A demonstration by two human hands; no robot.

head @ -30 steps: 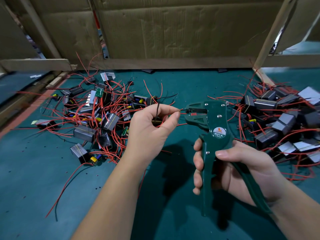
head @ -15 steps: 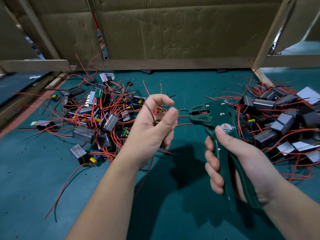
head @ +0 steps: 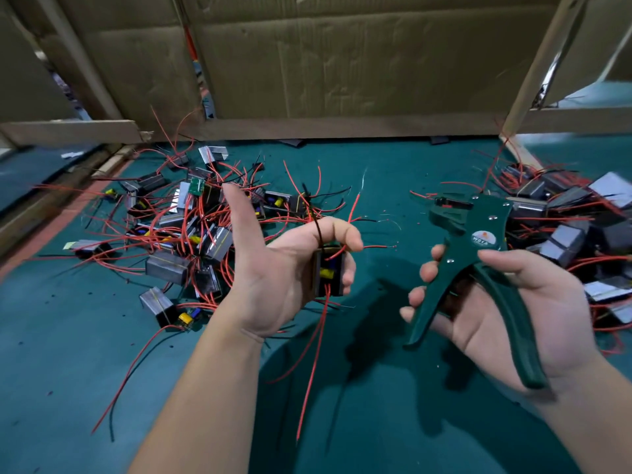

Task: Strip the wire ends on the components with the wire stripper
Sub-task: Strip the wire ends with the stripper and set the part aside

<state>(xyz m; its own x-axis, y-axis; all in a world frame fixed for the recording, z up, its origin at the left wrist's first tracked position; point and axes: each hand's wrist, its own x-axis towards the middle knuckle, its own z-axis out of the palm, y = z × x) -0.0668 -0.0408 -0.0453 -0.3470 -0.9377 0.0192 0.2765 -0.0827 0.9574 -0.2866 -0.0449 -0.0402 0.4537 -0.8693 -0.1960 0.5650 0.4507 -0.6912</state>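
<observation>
The left hand (head: 284,282) lay palm up with the thumb stuck out, its fingers curled round a small boxy component (head: 328,273). Long leads (head: 316,343) hung below that hand. One short red wire (head: 376,247) poked out toward the right hand (head: 533,302); its tip looked bare, though it was too small to be sure. The right hand gripped the green wire stripper (head: 478,265), handles spread, its head just beside that wire but apart from it. On the green desk (head: 376,422), one pile (head: 191,234) lay beyond the left hand and another heap (head: 574,230) beyond the right.
</observation>
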